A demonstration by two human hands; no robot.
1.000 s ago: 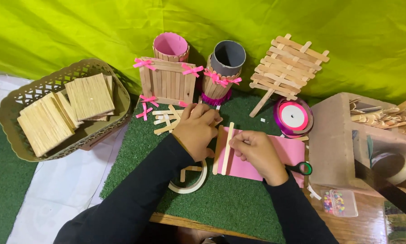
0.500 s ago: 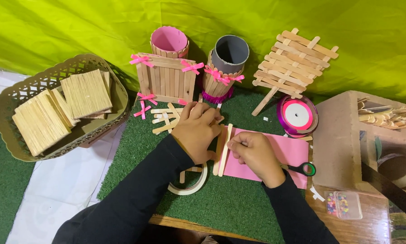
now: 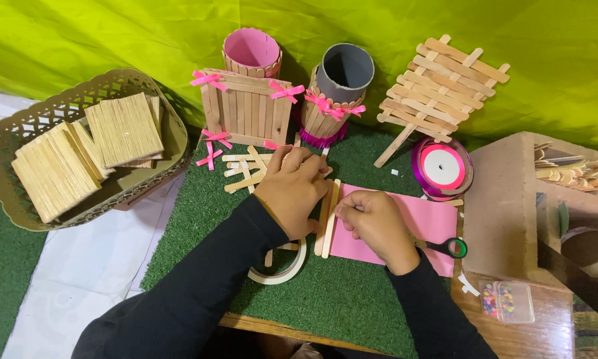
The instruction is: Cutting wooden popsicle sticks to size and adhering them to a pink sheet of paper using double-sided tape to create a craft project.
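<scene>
Left edge: a tan lattice basket [image 3: 19,136] holds stacks of flat wooden sticks [image 3: 122,126]. Centre rear: a stick-built box [image 3: 245,110] with pink bows, a pink-lined stick cup [image 3: 251,52] and a grey-lined stick cup [image 3: 342,73], each showing nothing inside. The green turf mat [image 3: 352,299] covers the counter before a yellow-green cloth backdrop [image 3: 113,33]. The left hand [image 3: 292,193] lies flat, pressing the craft sticks [image 3: 328,219] at the left edge of the pink paper [image 3: 438,223]; the right hand [image 3: 375,223] pinches their right side. A tape ring [image 3: 279,269] lies partly under the left forearm. Right: stick lattice [image 3: 442,76], ribbon spool [image 3: 442,167], scissors [image 3: 452,247], bead box [image 3: 505,302].
</scene>
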